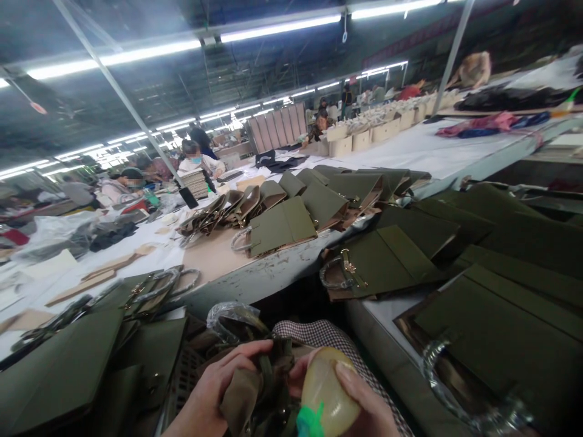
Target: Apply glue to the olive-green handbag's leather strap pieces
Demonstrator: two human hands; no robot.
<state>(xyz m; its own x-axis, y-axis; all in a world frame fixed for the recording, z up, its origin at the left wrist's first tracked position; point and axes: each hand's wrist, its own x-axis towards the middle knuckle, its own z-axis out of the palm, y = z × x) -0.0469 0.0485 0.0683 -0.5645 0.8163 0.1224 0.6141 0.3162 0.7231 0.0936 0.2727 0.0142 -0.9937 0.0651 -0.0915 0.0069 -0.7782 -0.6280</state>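
Note:
At the bottom centre, my left hand (216, 379) is closed around a dark olive fabric piece (241, 394), its folds bunched up against the fingers. My right hand (371, 397) grips a yellowish, translucent squeeze bottle (331, 379) between thumb and fingers. A bright green tip (311, 420) on the bottle points down and left. Both hands are close together over my lap, where checked cloth (319, 332) shows. Just beyond the left hand lies a clear plastic-wrapped handle (234, 318). The lower part of the fabric piece is cut off by the frame.
Stacks of olive handbags (54, 364) stand at the left, and more bags (505, 328) cover the right-hand surface. On the long white table (268, 273) ahead are further bags (282, 224). A dark perforated crate (184, 376) is beside my left hand. Several people work farther back.

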